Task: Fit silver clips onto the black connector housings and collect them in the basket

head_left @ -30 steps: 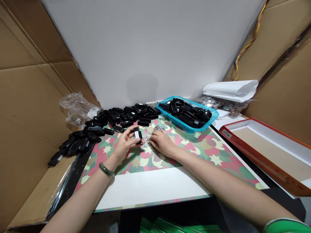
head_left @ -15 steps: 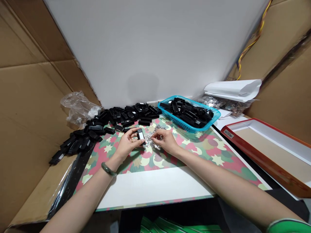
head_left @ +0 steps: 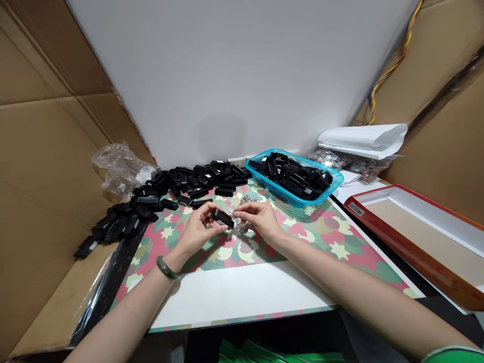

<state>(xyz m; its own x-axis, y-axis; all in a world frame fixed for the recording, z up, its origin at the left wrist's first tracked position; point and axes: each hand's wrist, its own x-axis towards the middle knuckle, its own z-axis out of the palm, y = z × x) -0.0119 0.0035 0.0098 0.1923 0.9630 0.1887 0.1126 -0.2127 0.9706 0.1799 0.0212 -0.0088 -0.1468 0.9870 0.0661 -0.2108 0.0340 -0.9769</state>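
My left hand (head_left: 198,225) grips a small black plastic case (head_left: 222,218) between thumb and fingers, its slotted side facing up. Close to the case's right end, my right hand (head_left: 260,218) is closed in a pinch; whatever its fingertips hold is too small to make out. Beneath and between the hands lies a pile of small shiny metal pieces (head_left: 244,225) on the patterned sheet (head_left: 242,247). Behind the left hand spreads a heap of similar black cases (head_left: 189,179).
A blue plastic basket (head_left: 282,194) full of black cases stands at the back right. Farther right are bags of metal pieces (head_left: 328,157), a white paper roll (head_left: 363,135) and an orange-red box lid (head_left: 401,252). Clear plastic film (head_left: 121,169) lies at the left, beside cardboard walls (head_left: 45,176).
The black case has been turned in my left hand: its white-labelled face no longer shows and the slotted side does. My right hand's fingertips have stayed close to it.
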